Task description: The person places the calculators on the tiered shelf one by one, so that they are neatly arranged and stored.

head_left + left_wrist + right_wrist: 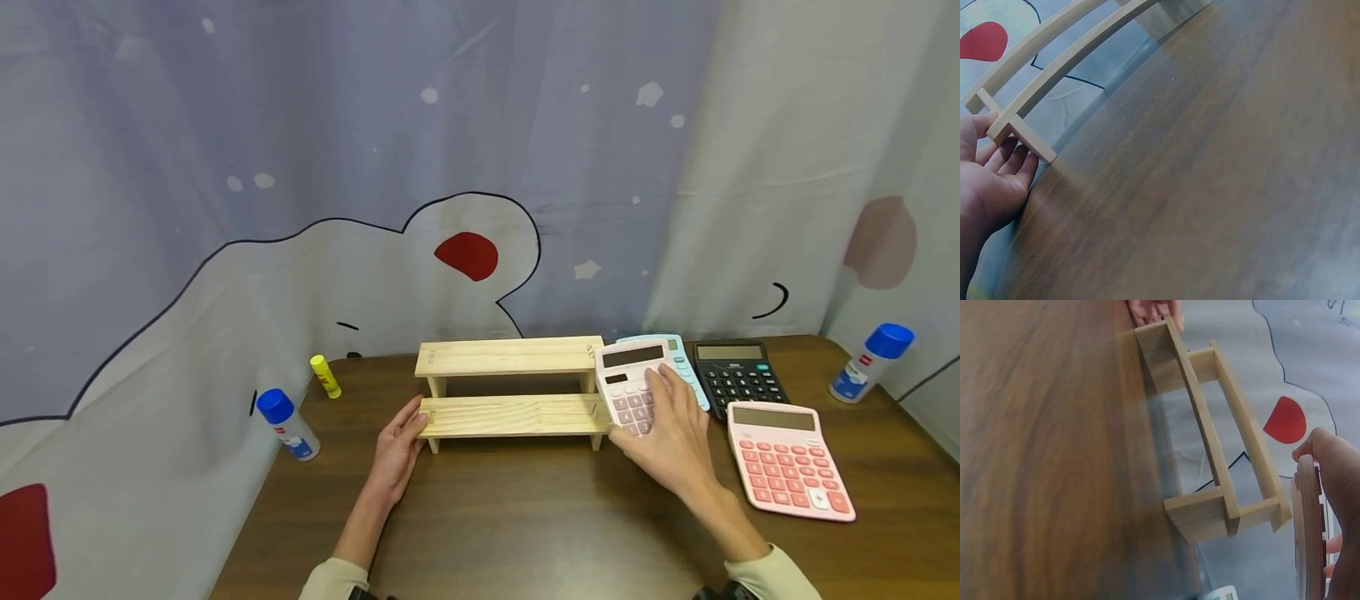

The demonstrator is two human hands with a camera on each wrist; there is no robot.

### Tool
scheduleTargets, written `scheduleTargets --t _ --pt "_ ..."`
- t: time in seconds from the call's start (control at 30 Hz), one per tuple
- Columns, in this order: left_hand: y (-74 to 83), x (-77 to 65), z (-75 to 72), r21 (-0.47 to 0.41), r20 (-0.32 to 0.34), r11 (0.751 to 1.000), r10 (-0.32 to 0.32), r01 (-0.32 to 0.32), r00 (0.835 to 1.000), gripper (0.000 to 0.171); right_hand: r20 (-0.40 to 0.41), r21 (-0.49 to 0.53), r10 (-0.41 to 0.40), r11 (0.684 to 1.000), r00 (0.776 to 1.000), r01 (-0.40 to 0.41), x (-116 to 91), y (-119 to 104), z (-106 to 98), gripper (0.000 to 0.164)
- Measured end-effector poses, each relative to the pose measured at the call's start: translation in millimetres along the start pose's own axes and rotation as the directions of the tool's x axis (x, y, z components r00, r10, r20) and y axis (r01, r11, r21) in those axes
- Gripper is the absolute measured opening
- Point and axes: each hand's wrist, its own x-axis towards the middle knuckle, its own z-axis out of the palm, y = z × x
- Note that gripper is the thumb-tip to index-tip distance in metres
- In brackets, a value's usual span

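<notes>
while the left hand (397,450) pinches the wooden rack (495,417) at its nine o'clock end, the right hand (675,437) grips the white calculator (632,388) near three o'clock; keeping the rack steady and the right grip light, at the edges, seems wise.

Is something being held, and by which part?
Right hand: whitish calculator, thumb at its left edge. Left hand: wooden rack, by its lower shelf's left end.

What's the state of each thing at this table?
Wooden shelf, standing, left end gripped by left hand
White calculator, held in right hand
Blue calculator, face up, partly hidden
Black calculator, face up
Pink calculator, face up
Yellow glue stick, upright
Left bottle, upright, capped
Right bottle, upright, capped
</notes>
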Motion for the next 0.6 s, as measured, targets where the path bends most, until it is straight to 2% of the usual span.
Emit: scheduleTargets --t 0.6 --pt "1.4 -0.7 1.3 0.02 0.0 1.0 -0.006 0.006 1.0 0.061 0.056 0.032 -0.061 0.998 0.997 0.059 23 -62 26 0.096"
